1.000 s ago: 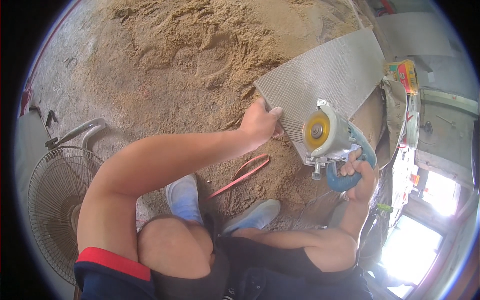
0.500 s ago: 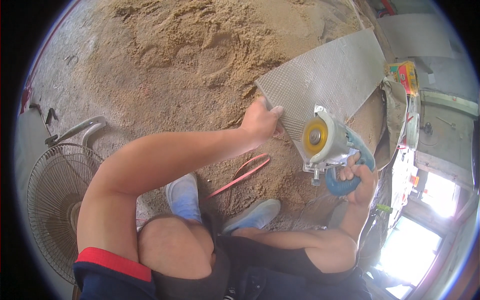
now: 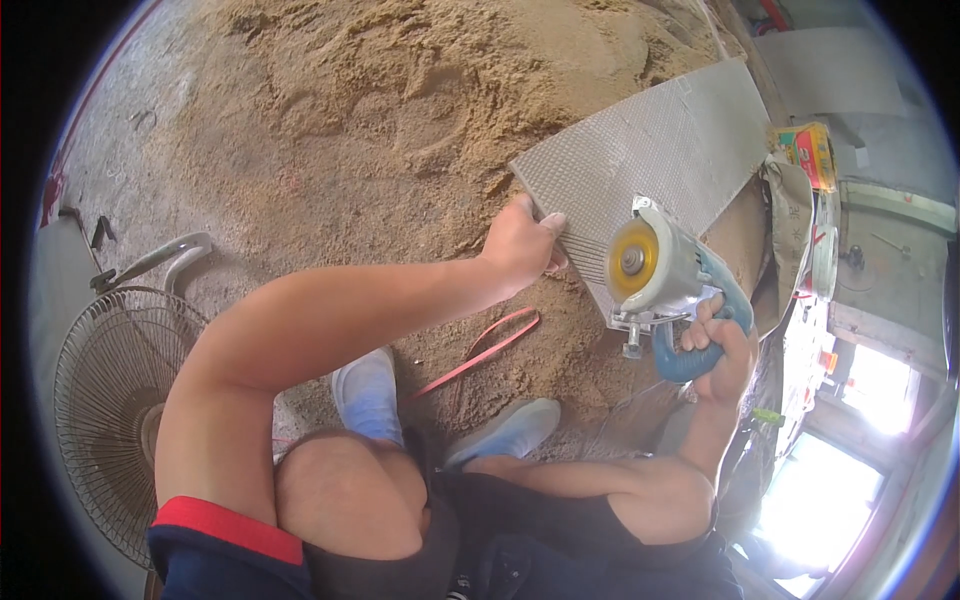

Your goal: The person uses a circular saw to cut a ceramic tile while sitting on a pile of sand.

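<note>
A long grey tile (image 3: 690, 125) with a gridded, textured face slants from the sandy floor toward the wall at the right. My left hand (image 3: 524, 243) grips its near left edge, thumb on top and fingers curled beneath. In my right hand (image 3: 708, 340) is the blue-green handle of a circular saw (image 3: 690, 275). The saw's round yellow blade hub and pale metal guard rest over the tile's near end, just right of my left hand. The blade's cutting edge is hidden behind the guard and base plate.
Loose sand (image 3: 400, 130) covers much of the floor. A pink strap (image 3: 480, 357) lies near my shoes (image 3: 515, 432). On the left stands a wire-caged fan (image 3: 120, 400). Bags and a red-yellow package (image 3: 808, 155) line the right side.
My right hand has shifted the circular saw slightly forward over the tile, away from me. My left hand and the tile keep their place.
</note>
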{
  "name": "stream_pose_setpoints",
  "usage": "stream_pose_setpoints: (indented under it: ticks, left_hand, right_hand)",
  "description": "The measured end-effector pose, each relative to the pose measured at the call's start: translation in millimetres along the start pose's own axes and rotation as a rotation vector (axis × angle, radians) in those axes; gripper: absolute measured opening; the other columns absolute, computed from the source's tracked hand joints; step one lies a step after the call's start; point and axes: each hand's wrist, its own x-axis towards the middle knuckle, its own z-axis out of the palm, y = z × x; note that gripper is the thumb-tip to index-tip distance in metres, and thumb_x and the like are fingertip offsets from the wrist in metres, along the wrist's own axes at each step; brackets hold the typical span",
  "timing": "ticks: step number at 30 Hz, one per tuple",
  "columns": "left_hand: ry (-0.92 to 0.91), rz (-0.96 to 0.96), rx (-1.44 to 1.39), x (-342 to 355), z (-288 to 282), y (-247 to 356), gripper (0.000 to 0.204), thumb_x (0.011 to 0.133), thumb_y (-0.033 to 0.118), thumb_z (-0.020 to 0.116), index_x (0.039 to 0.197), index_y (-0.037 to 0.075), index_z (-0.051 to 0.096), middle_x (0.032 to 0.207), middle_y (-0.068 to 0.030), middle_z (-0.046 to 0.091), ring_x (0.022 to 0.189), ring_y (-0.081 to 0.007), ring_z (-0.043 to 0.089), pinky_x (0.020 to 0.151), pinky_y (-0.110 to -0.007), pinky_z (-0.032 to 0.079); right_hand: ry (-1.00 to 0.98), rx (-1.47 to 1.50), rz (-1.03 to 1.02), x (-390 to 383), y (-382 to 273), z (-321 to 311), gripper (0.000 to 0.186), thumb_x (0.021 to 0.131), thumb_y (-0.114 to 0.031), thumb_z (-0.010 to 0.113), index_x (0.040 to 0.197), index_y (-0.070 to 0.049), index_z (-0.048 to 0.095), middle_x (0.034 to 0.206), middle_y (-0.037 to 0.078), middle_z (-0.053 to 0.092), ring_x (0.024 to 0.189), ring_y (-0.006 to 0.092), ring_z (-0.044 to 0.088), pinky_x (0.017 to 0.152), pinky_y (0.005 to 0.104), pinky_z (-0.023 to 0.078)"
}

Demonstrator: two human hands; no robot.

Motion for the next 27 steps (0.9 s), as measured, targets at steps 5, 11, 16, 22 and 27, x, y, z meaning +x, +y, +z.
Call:
stream_pose_setpoints:
  ticks: [5,11,16,22,27]
  left_hand:
    - [-0.001,-0.008,-0.02,2.8,-0.5,-3.5,0.023,0.101,0.017,0.049,0.112,-0.003,0.05,0.096,-0.0135,0.065,0.077,-0.0184,0.066,0.069,-0.032,0.058]
    - [0.0,0.01,-0.044,2.5,0.2,-2.4,0.022,0.101,0.016,0.048,0.112,-0.003,0.05,0.094,-0.0137,0.065,0.076,-0.0187,0.066,0.069,-0.032,0.058]
    - [-0.006,0.021,-0.015,3.2,-1.9,-3.1,0.022,0.102,0.016,0.047,0.112,-0.003,0.049,0.094,-0.0135,0.065,0.076,-0.0186,0.066,0.068,-0.032,0.057]
    - [0.055,0.017,0.011,7.8,1.6,-4.8,0.018,0.1,0.015,0.05,0.107,-0.001,0.053,0.087,-0.0118,0.066,0.066,-0.0156,0.065,0.059,-0.029,0.055]
    - [0.045,0.012,0.005,3.7,-0.9,-3.3,0.02,0.1,0.016,0.05,0.109,-0.002,0.052,0.087,-0.0119,0.065,0.065,-0.0153,0.064,0.06,-0.029,0.055]
  right_hand:
    - [0.021,-0.023,0.006,0.6,0.4,1.5,0.023,0.073,0.0,0.05,0.095,0.003,0.053,0.079,0.01,0.052,0.061,0.0155,0.048,0.058,0.031,0.046]
    - [0.021,-0.031,0.014,1.2,0.2,0.5,0.022,0.072,0.001,0.05,0.094,0.003,0.053,0.079,0.011,0.052,0.06,0.0157,0.049,0.056,0.0311,0.046]
    - [0.022,-0.041,0.028,-0.1,1.9,-0.5,0.022,0.072,0.001,0.05,0.094,0.003,0.053,0.078,0.011,0.052,0.059,0.0159,0.049,0.055,0.0314,0.046]
    - [0.033,-0.03,0.07,-2.5,-0.8,-5.0,0.024,0.072,0.001,0.05,0.096,0.003,0.053,0.078,0.011,0.051,0.06,0.0158,0.049,0.055,0.0317,0.046]
    - [0.008,0.027,0.034,-3.4,-2.6,-1.6,0.024,0.072,0.0,0.05,0.096,0.003,0.053,0.079,0.01,0.051,0.061,0.0154,0.048,0.057,0.0305,0.045]
